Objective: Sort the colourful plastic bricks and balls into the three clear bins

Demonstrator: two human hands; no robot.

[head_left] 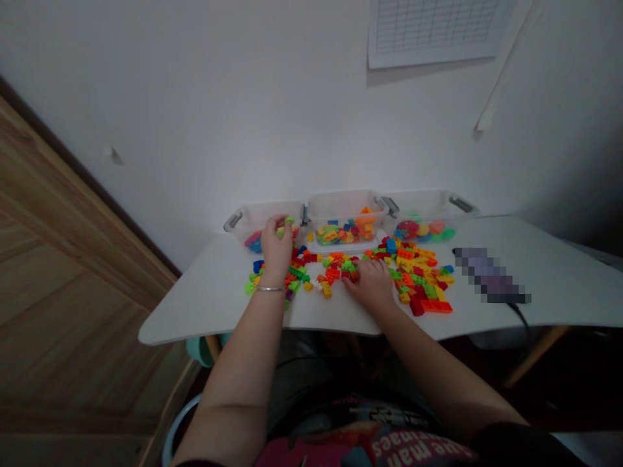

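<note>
My left hand (276,250) was raised over the near rim of the left bin (243,224), its fingers pinched around a light green brick (288,221) held just above that bin's opening. A thin bracelet (269,288) circled that wrist. My right hand (372,282) lay low on the white table (204,298), palm down, fingers curled onto the loose pile of bricks (413,272) at a red piece (351,275); I could not tell whether it actually gripped that piece or only pressed on it.

The pile spread across the table between my two hands and out to the right, a mix of red, orange, yellow, green and blue pieces. Along the far edge, against the wall, stood three clear bins in a row: the left one, a middle bin (341,204) with mixed bricks inside, and a right bin (433,201) holding rounder coloured pieces. A dark cable (520,314) ran off the near right edge of the table.
</note>
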